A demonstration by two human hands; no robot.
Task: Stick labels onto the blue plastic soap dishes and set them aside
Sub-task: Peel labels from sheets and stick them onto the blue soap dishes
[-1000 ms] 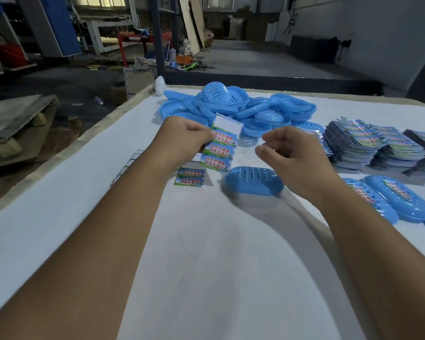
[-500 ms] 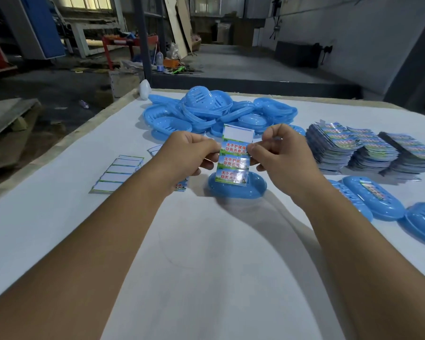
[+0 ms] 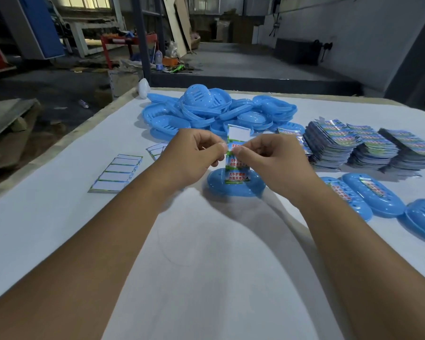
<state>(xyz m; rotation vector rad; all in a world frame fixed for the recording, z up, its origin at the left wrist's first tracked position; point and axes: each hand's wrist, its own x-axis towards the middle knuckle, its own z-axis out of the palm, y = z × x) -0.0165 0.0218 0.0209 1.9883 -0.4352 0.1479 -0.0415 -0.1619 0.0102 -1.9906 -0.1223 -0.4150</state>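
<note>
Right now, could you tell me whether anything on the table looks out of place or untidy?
Mostly orderly. Only the unlabelled soap dishes stand out, heaped in a loose, tilted tangle at the far edge; the sticker stacks fan slightly.

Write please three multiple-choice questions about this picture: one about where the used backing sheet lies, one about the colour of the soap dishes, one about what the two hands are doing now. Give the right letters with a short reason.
1. Where does the used backing sheet lie on the table?
A. left of the left hand
B. on the label stacks
C. inside a dish

2. What colour is the pile of soap dishes?
A. red
B. blue
C. white

3. What are the left hand and the right hand doing?
A. both lie flat on the table
B. both pinch the label strip
C. each lifts a dish

Answers:
1 A: the sheet of empty white rectangles lies flat on the table, left of the left hand.
2 B: every dish in the pile is light blue.
3 B: the fingertips of both hands meet on the label strip, held above one soap dish.
</note>
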